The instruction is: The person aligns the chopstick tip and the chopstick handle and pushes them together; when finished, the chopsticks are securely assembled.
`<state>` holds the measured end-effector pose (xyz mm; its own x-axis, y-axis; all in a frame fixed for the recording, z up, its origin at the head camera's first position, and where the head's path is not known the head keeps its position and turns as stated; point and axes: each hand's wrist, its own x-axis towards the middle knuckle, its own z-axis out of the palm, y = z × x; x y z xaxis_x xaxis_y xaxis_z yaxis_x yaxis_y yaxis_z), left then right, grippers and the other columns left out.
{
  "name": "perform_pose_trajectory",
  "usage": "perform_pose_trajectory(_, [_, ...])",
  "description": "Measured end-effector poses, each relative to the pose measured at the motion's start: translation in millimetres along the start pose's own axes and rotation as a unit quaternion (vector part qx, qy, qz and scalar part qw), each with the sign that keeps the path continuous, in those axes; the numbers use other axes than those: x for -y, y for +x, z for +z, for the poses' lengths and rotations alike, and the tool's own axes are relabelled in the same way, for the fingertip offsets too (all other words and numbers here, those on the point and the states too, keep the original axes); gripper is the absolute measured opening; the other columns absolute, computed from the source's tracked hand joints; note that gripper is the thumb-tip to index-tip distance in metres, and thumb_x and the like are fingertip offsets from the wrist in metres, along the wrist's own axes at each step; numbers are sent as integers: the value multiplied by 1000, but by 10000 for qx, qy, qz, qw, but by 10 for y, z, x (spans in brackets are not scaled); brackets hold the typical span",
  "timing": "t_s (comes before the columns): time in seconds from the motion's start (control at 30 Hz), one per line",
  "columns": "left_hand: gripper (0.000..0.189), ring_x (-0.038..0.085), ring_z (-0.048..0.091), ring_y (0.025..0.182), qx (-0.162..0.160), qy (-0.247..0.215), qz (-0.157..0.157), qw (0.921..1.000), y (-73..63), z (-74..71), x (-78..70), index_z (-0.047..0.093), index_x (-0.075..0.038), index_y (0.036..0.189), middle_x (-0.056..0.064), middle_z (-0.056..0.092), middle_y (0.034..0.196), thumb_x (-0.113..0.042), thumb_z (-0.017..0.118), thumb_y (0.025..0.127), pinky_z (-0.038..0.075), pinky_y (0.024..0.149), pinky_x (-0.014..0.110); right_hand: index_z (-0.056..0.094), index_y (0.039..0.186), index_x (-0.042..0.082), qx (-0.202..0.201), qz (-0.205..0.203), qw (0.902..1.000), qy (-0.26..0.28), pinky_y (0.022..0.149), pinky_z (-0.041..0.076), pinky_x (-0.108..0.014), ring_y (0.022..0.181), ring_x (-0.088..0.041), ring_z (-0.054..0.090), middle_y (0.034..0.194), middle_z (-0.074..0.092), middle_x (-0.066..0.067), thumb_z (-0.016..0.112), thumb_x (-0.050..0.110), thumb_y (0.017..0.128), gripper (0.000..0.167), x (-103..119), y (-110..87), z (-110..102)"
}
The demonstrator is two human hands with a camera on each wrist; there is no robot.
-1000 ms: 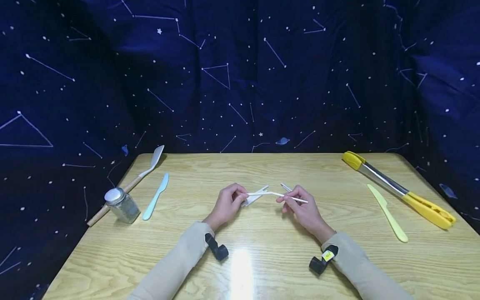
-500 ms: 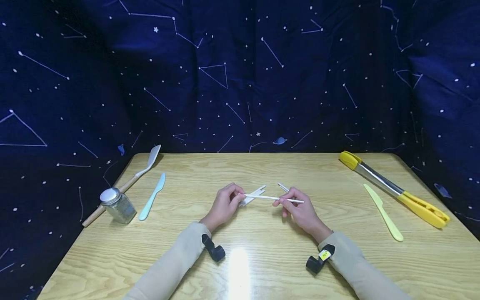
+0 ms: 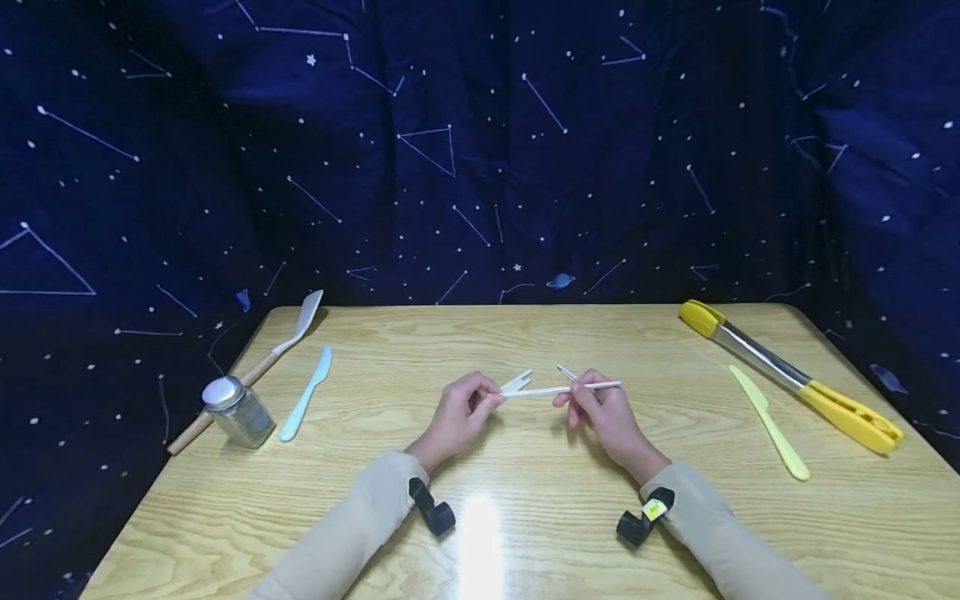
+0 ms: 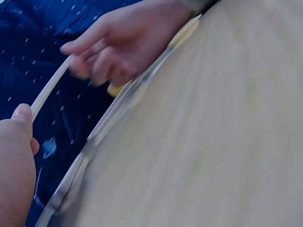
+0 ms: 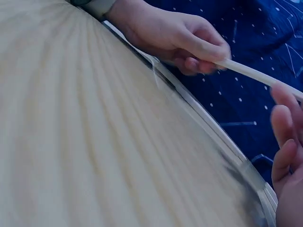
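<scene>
A thin white straw (image 3: 540, 392) stretches nearly level between the two hands above the table. My left hand (image 3: 467, 410) pinches its left end between thumb and fingertips. My right hand (image 3: 606, 415) holds it with thumb and forefinger, and its right end sticks out past the fingers. In the left wrist view the straw (image 4: 49, 89) runs from the left thumb up to the right fingertips. The right wrist view shows the same straw (image 5: 251, 72) leaving the left fingers. More slim white sticks (image 3: 517, 382) lie behind the left hand, and another pair (image 3: 566, 371) shows behind the right hand.
On the left are a glass shaker jar (image 3: 238, 412), a spatula (image 3: 262, 367) with a wooden handle and a light blue knife (image 3: 306, 398). On the right lie yellow-ended tongs (image 3: 787, 375) and a pale yellow knife (image 3: 772, 425). A dark starry curtain (image 3: 480, 167) hangs behind the table.
The straw was bent near its middle a second ago and is now straight. Its right end has swung upward, from slanting down to slightly raised. Both hands stay in about the same place.
</scene>
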<state>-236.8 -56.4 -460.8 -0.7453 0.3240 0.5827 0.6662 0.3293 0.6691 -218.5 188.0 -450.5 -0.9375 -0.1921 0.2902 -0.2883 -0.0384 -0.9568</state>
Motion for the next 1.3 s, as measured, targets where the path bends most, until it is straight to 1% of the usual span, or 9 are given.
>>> perform_pose_trajectory(0.13, [6, 0, 38, 57, 262, -225, 147, 9993, -34, 80, -122, 63, -3, 91, 2, 54, 68, -10, 63, 92, 35, 49, 16, 47, 92, 6, -317, 329, 9967, 669, 53, 43, -17, 57, -3, 54, 75, 66, 6, 41, 23, 104, 22, 48, -3, 45])
perform_pose_trajectory(0.27, [6, 1, 40, 59, 584, -629, 87, 9963, -61, 128, -230, 59, -3, 96, 4, 56, 71, -8, 58, 94, 35, 51, 17, 51, 96, 6, -476, 365, 9909, 1207, 52, 43, -15, 58, -3, 51, 72, 60, 4, 41, 25, 104, 23, 67, 3, 86])
perform_pose_trajectory(0.5, [22, 11, 58, 64, 930, -1244, 99, 9878, -86, 186, -358, 52, 3, 112, 12, 69, 82, -3, 57, 91, 43, 51, 19, 49, 89, 9, -2, 125, 9967, 804, 51, 40, -15, 58, -4, 46, 69, 50, 3, 36, 21, 105, 24, 66, 27, 131])
perform_pose_trajectory(0.6, [27, 8, 56, 63, 1127, -1328, 81, 9847, -88, 218, -363, 52, 2, 117, 11, 70, 86, -3, 57, 92, 43, 51, 18, 49, 88, 9, 205, 170, 9979, 592, 50, 39, -15, 58, -3, 45, 68, 49, 4, 35, 21, 105, 25, 77, 0, 145])
perform_pose_trajectory(0.77, [41, 0, 49, 59, 1400, -1291, 10, 9817, -120, 242, -395, 56, -4, 119, 10, 70, 87, 4, 65, 81, 43, 50, 17, 47, 87, 1, 772, 215, 9963, 316, 48, 38, -16, 55, -1, 45, 65, 48, 7, 34, 15, 105, 26, 94, -52, 187])
perform_pose_trajectory(0.9, [48, 4, 54, 61, 1642, -1348, 48, 9771, -144, 241, -419, 57, -6, 121, 11, 70, 89, 4, 71, 76, 46, 51, 18, 43, 88, -9, 1004, 104, 9948, 111, 47, 38, -17, 56, -1, 44, 65, 47, 7, 34, 11, 104, 28, 92, -65, 216])
perform_pose_trajectory(1.03, [55, 11, 58, 62, 1724, -1425, 170, 9745, -146, 244, -418, 55, -4, 125, 13, 69, 90, 3, 73, 74, 47, 49, 20, 44, 87, -10, 1119, 26, 9937, 47, 46, 37, -20, 55, -3, 44, 65, 47, 5, 33, 11, 104, 29, 73, -66, 221])
perform_pose_trajectory(1.17, [60, 8, 58, 63, 1808, -1412, 219, 9731, -143, 237, -400, 51, -4, 130, 13, 70, 93, 2, 74, 75, 47, 49, 19, 45, 87, -8, 1386, -33, 9901, 227, 46, 37, -22, 55, -4, 44, 66, 47, 6, 32, 13, 105, 30, 59, -66, 217])
perform_pose_trajectory(1.3, [61, 2, 57, 64, 1872, -1491, 197, 9707, -145, 234, -380, 51, -4, 131, 13, 70, 94, 1, 74, 75, 48, 50, 18, 49, 88, 6, 1567, 36, 9865, 467, 49, 38, -21, 58, -4, 46, 69, 49, 6, 28, 20, 106, 31, 49, -69, 219])
